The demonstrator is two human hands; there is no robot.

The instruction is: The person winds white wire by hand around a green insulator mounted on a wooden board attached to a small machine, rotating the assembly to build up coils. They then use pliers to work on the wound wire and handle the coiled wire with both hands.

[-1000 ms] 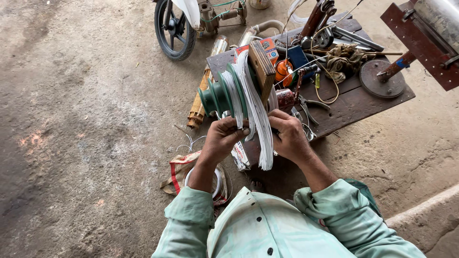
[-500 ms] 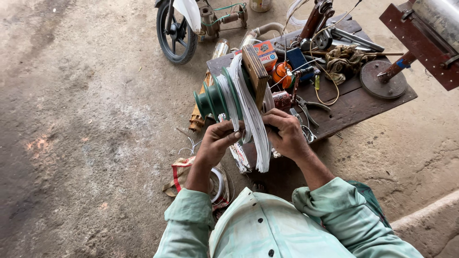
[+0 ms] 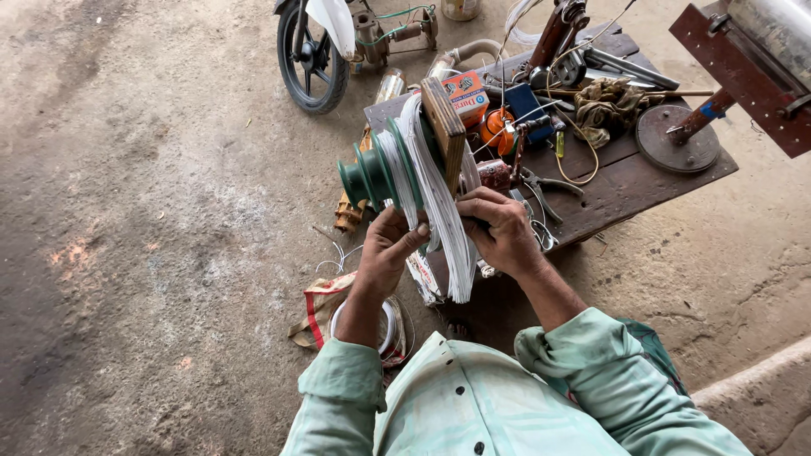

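I hold up a green stepped winding former (image 3: 372, 173) with a wooden end block (image 3: 444, 131), wrapped in loops of white wire (image 3: 439, 211) that hang down in a bundle. My left hand (image 3: 390, 249) grips the wire loops from below, thumb pressed against them. My right hand (image 3: 503, 228) clasps the other side of the bundle, just under the wooden block. Both sleeves are pale green.
A low dark wooden table (image 3: 625, 181) beyond my hands carries pliers (image 3: 545, 187), small boxes (image 3: 466, 93), a rag (image 3: 612, 105) and a round metal disc (image 3: 676, 139). A motorbike wheel (image 3: 311, 59) stands at the back. A cloth with a wire coil (image 3: 338, 308) lies on the concrete floor.
The former has tilted and lifted a little, its wooden block now more upright. Both hands have shifted their hold on the hanging wire loops.
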